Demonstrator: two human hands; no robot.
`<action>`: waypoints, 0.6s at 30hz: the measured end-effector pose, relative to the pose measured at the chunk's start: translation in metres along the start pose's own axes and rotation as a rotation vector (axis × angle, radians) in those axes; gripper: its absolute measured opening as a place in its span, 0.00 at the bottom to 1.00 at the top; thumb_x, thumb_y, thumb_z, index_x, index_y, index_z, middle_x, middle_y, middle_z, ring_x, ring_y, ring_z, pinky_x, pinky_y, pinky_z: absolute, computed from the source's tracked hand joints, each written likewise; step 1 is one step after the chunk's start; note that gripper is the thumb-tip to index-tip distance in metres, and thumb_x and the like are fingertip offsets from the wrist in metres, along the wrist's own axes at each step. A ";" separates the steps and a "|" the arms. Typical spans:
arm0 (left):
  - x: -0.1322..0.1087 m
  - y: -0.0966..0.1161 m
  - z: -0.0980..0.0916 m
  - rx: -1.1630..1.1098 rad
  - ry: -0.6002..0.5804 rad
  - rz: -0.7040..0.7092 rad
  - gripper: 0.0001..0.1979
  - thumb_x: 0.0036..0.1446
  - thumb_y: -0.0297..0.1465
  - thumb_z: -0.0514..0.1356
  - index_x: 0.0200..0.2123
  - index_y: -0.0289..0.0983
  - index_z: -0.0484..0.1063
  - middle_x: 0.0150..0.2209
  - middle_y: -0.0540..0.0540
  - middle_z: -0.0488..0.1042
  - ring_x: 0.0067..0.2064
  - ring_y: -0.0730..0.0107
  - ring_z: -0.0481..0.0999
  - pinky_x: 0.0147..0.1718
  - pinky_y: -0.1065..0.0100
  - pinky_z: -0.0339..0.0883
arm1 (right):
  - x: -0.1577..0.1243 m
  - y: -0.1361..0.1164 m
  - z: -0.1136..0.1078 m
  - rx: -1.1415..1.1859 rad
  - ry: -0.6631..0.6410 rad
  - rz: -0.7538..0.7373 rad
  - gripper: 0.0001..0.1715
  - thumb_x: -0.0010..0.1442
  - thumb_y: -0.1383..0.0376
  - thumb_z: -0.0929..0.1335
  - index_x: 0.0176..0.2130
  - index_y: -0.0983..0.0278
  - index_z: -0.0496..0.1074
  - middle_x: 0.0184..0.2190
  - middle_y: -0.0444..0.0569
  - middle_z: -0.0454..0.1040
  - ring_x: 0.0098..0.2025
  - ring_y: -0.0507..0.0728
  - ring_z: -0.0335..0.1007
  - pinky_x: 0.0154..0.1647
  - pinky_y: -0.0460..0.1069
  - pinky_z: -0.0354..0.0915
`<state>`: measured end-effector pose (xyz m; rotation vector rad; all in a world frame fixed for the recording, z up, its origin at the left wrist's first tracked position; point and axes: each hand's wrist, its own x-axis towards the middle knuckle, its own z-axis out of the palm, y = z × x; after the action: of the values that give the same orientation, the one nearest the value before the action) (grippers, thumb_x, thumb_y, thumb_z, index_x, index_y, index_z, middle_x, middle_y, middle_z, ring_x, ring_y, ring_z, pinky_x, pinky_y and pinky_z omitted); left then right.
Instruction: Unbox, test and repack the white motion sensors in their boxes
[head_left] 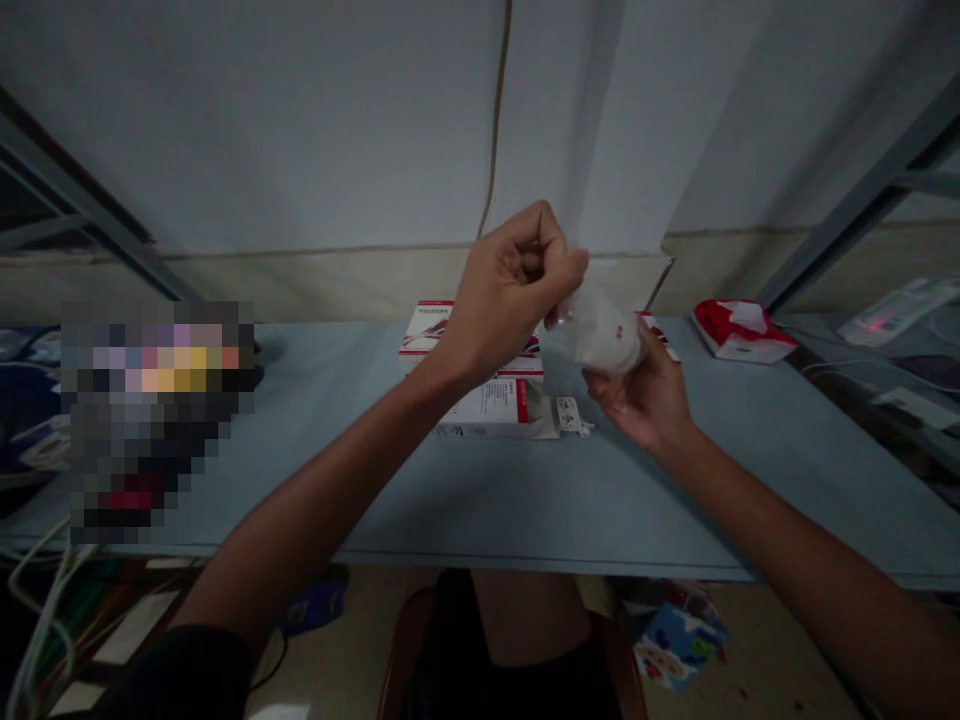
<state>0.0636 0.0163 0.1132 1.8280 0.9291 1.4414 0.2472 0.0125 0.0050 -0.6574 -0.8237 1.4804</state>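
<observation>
Where the flat blue-grey tabletop (570, 520) begins at its straight front edge, a broad strip runs back to a white-and-red cardboard box (491, 402), its open end facing right. Raised over the table, a crinkled clear plastic bag around a white, rounded piece (609, 338) slants from upper left to lower right, a small red mark toward the viewer. The left hand (517, 275), curled nearly closed, pinches its upper end; the right hand (649, 395), half closed, holds its lower end. Beyond, a pale wall (360, 130) bounds the far edge.
</observation>
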 end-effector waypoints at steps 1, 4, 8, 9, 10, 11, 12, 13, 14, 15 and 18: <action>0.000 0.001 -0.001 0.025 0.012 -0.005 0.10 0.69 0.36 0.61 0.35 0.40 0.68 0.25 0.57 0.67 0.27 0.79 0.79 0.25 0.80 0.63 | 0.000 0.000 0.001 0.009 0.031 -0.007 0.18 0.61 0.48 0.72 0.46 0.55 0.74 0.37 0.41 0.80 0.23 0.50 0.71 0.17 0.44 0.68; -0.003 0.001 -0.011 0.001 0.044 -0.021 0.07 0.68 0.36 0.61 0.39 0.41 0.69 0.25 0.58 0.65 0.26 0.79 0.79 0.26 0.78 0.66 | 0.000 -0.004 0.002 -0.046 0.094 -0.015 0.16 0.61 0.50 0.72 0.43 0.55 0.74 0.35 0.42 0.80 0.20 0.49 0.68 0.13 0.44 0.63; -0.028 -0.011 -0.044 -0.219 0.059 -0.020 0.16 0.57 0.33 0.72 0.34 0.41 0.64 0.21 0.60 0.66 0.18 0.82 0.69 0.19 0.79 0.63 | 0.007 -0.012 -0.005 -0.062 0.207 -0.125 0.16 0.59 0.50 0.73 0.37 0.57 0.72 0.32 0.43 0.79 0.21 0.50 0.69 0.11 0.44 0.61; -0.039 -0.015 -0.054 -0.275 0.071 -0.035 0.19 0.56 0.32 0.73 0.33 0.41 0.63 0.21 0.60 0.67 0.18 0.82 0.68 0.18 0.79 0.62 | 0.010 -0.012 -0.009 -0.049 0.232 -0.142 0.16 0.57 0.50 0.73 0.36 0.58 0.72 0.29 0.43 0.78 0.20 0.50 0.68 0.09 0.44 0.58; -0.053 -0.020 -0.064 -0.311 0.095 -0.061 0.20 0.55 0.32 0.74 0.32 0.41 0.62 0.20 0.60 0.68 0.17 0.81 0.67 0.17 0.79 0.62 | 0.014 -0.012 -0.014 -0.037 0.253 -0.148 0.16 0.56 0.50 0.73 0.34 0.59 0.72 0.27 0.44 0.78 0.18 0.50 0.66 0.07 0.44 0.53; -0.068 -0.024 -0.073 -0.330 0.107 -0.089 0.19 0.55 0.32 0.74 0.33 0.41 0.62 0.20 0.60 0.69 0.17 0.81 0.66 0.17 0.79 0.61 | 0.018 -0.011 -0.019 -0.029 0.270 -0.143 0.16 0.56 0.50 0.73 0.34 0.59 0.72 0.26 0.44 0.77 0.16 0.50 0.64 0.06 0.44 0.48; -0.085 -0.028 -0.080 -0.317 0.084 -0.121 0.18 0.57 0.32 0.72 0.33 0.41 0.63 0.19 0.59 0.70 0.17 0.79 0.67 0.17 0.78 0.62 | 0.022 -0.010 -0.024 -0.023 0.286 -0.137 0.16 0.56 0.51 0.73 0.34 0.59 0.72 0.26 0.44 0.77 0.15 0.50 0.62 0.05 0.45 0.44; -0.102 -0.033 -0.084 -0.268 0.045 -0.175 0.17 0.60 0.33 0.71 0.34 0.41 0.63 0.20 0.57 0.73 0.18 0.78 0.70 0.18 0.78 0.64 | 0.025 -0.009 -0.028 -0.012 0.303 -0.139 0.15 0.57 0.51 0.73 0.34 0.59 0.73 0.26 0.45 0.78 0.15 0.50 0.62 0.05 0.45 0.44; -0.119 -0.038 -0.086 -0.193 -0.014 -0.246 0.14 0.63 0.33 0.69 0.35 0.41 0.63 0.22 0.55 0.76 0.20 0.77 0.73 0.19 0.77 0.66 | 0.027 -0.008 -0.030 0.002 0.316 -0.147 0.15 0.57 0.51 0.73 0.34 0.58 0.73 0.27 0.45 0.79 0.16 0.50 0.64 0.06 0.45 0.47; -0.136 -0.043 -0.086 -0.102 -0.075 -0.313 0.12 0.65 0.33 0.67 0.36 0.40 0.65 0.23 0.55 0.76 0.22 0.76 0.74 0.22 0.76 0.69 | 0.028 -0.008 -0.031 0.016 0.322 -0.163 0.14 0.58 0.51 0.74 0.35 0.58 0.73 0.28 0.45 0.80 0.18 0.51 0.67 0.07 0.45 0.53; -0.171 -0.061 -0.077 0.211 -0.141 -0.252 0.09 0.66 0.31 0.64 0.34 0.38 0.69 0.27 0.52 0.75 0.27 0.76 0.75 0.27 0.74 0.70 | 0.024 -0.008 -0.025 0.024 0.252 -0.198 0.13 0.59 0.52 0.75 0.37 0.57 0.74 0.33 0.44 0.81 0.26 0.53 0.75 0.16 0.46 0.68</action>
<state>-0.0468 -0.0881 -0.0124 1.8560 1.2278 1.0811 0.2703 0.0393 -0.0012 -0.7066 -0.6548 1.1992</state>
